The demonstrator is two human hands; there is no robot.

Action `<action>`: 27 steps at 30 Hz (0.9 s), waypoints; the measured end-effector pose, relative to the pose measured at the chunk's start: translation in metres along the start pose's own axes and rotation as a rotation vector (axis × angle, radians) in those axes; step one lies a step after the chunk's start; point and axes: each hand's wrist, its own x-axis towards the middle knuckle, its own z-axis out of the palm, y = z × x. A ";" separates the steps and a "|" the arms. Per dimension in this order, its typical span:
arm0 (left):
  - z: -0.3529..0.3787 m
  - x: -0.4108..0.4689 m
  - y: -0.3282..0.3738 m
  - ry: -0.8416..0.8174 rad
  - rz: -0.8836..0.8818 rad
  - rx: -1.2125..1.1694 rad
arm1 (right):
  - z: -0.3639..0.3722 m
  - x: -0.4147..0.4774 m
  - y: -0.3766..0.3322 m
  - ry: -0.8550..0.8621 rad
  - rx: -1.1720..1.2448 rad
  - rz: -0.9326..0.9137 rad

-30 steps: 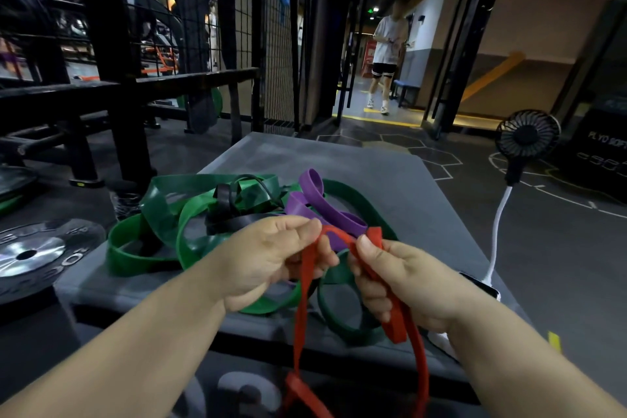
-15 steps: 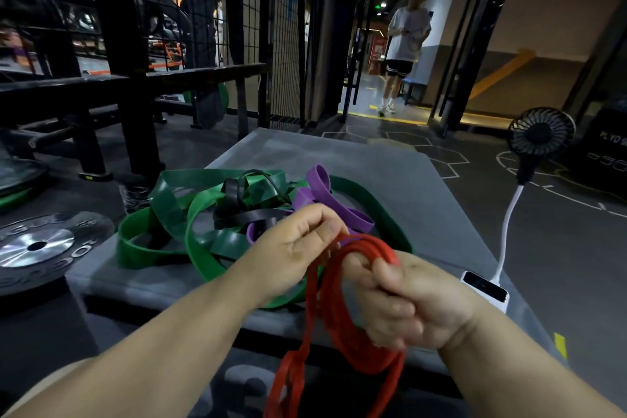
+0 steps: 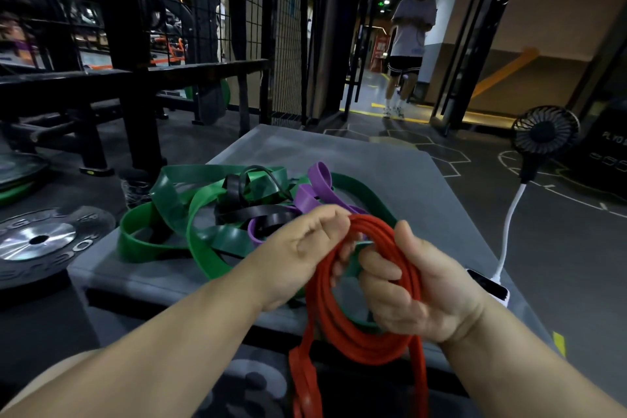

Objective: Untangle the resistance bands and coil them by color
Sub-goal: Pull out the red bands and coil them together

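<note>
Between the two hands, just over the near edge of the grey bench [image 3: 390, 173], hangs the red band [image 3: 339, 326], gathered into several round loops. The left hand [image 3: 305, 248] has its fingers curled and pinches the top of the loops. The right hand [image 3: 417, 292] grips the right side of the coil, fingers wrapped round the strands and thumb raised. Below the hands a length of the red band trails loose, down past the bench's edge and out of view.

Beyond the left hand, on the bench, lies the rest of the heap. It holds green bands [image 3: 203, 248] in wide loops, a black band [image 3: 258, 212] threaded through them, and a purple band [image 3: 319, 180] just past the fingertips. These look tangled together, and none is coiled.

The step in hand seems to be coiling the red one, which appears free of the heap. The next move likely calls for the left hand to feed the trailing length up and round. The right hand would meanwhile hold the loops stacked flat so they do not spring apart. After that the coil wants setting down on a bare part of the bench, to the right of the heap, before another colour is teased out.
</note>
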 end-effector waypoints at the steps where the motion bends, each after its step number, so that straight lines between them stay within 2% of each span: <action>1: 0.000 0.000 0.003 0.016 0.015 -0.027 | -0.001 0.000 0.001 0.024 -0.046 -0.014; 3: -0.001 -0.001 0.008 0.023 0.035 -0.047 | -0.002 -0.001 0.000 0.051 -0.105 -0.049; 9: -0.005 -0.002 0.005 -0.099 -0.096 -0.103 | -0.001 -0.008 -0.015 0.013 0.076 -0.095; 13: -0.008 -0.002 0.005 -0.192 -0.124 -0.064 | -0.004 -0.008 -0.017 0.007 0.136 -0.083; 16: -0.005 -0.001 0.008 -0.120 -0.112 -0.074 | -0.005 -0.010 -0.016 0.004 0.139 -0.116; 18: -0.001 0.001 0.007 -0.039 -0.071 -0.199 | -0.004 -0.009 -0.013 -0.011 0.095 -0.156; 21: 0.003 0.000 0.008 -0.008 -0.047 -0.319 | -0.003 -0.005 -0.006 -0.049 -0.053 -0.205; 25: 0.010 0.001 -0.004 0.061 -0.146 -0.187 | -0.003 -0.007 -0.004 -0.112 -0.105 -0.238; 27: 0.015 0.000 -0.014 0.020 -0.194 -0.158 | 0.000 -0.008 -0.009 -0.112 -0.059 -0.270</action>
